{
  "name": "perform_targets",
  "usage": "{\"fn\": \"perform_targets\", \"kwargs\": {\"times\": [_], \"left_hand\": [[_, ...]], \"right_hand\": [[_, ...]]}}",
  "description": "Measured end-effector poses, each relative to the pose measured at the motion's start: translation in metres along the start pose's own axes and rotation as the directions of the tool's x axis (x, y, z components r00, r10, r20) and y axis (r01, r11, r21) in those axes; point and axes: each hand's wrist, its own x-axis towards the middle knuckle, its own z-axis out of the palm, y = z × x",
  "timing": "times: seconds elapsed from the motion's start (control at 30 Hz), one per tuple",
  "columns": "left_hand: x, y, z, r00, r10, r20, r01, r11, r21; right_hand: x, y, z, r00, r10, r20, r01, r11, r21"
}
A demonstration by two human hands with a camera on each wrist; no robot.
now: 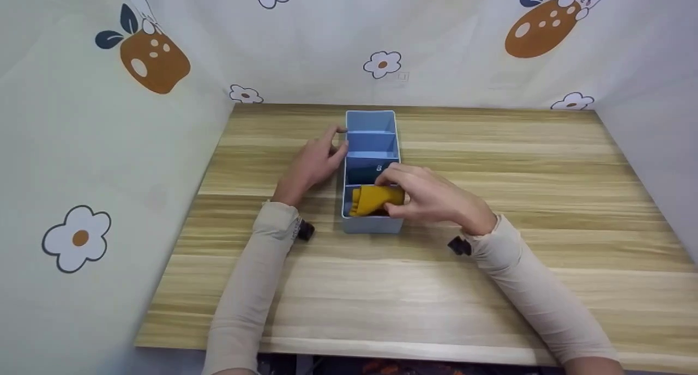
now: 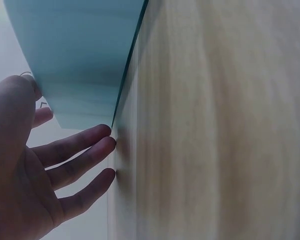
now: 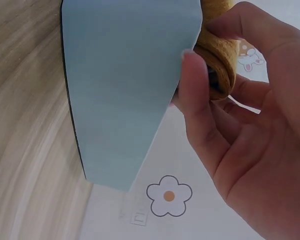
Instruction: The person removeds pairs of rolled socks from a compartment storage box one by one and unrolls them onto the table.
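Observation:
A narrow light-blue organizer box (image 1: pixel 372 225) with a row of compartments stands on the table. My right hand (image 1: pixel 439 196) pinches a rolled yellow cloth (image 1: pixel 373 199) between thumb and fingers, at the box's nearest compartment. In the right wrist view the yellow roll (image 3: pixel 222 62) overlaps the rim, its layered end showing. A dark roll (image 1: pixel 361 173) with a small white mark lies one compartment farther, partly hidden by my right fingers. My left hand (image 1: pixel 312 161) touches the box's left side, its thumb at the top rim and the other fingers loosely extended low by the wall (image 2: pixel 80 65).
Two farther compartments (image 1: pixel 372 144) of the box show bare floors. The wood-grain table (image 1: pixel 518 162) extends around the box. Behind and to the left hangs a pale sheet (image 1: pixel 322 42) printed with flowers and oranges.

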Motion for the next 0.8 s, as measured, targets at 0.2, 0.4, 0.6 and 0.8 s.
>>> {"fn": "perform_targets", "kwargs": {"times": [0.2,0.4,0.6,0.8], "left_hand": [[0.001,-0.001,0.002,1.000,0.007,0.004,-0.007,1.000,-0.010],[0.002,-0.001,0.002,1.000,0.004,0.012,-0.003,1.000,-0.017],[0.002,-0.001,0.001,1.000,0.001,0.007,-0.001,1.000,-0.019],[0.002,-0.001,0.002,1.000,0.001,0.004,-0.001,0.999,-0.040]], "right_hand": [[-0.004,0.004,-0.009,0.998,-0.054,-0.041,0.057,0.996,0.064],[-0.010,0.010,-0.017,0.990,-0.095,-0.100,0.107,0.987,0.119],[-0.020,0.019,-0.025,0.985,-0.107,-0.138,0.127,0.981,0.148],[-0.036,0.034,-0.030,0.986,-0.055,-0.157,0.081,0.984,0.161]]}}
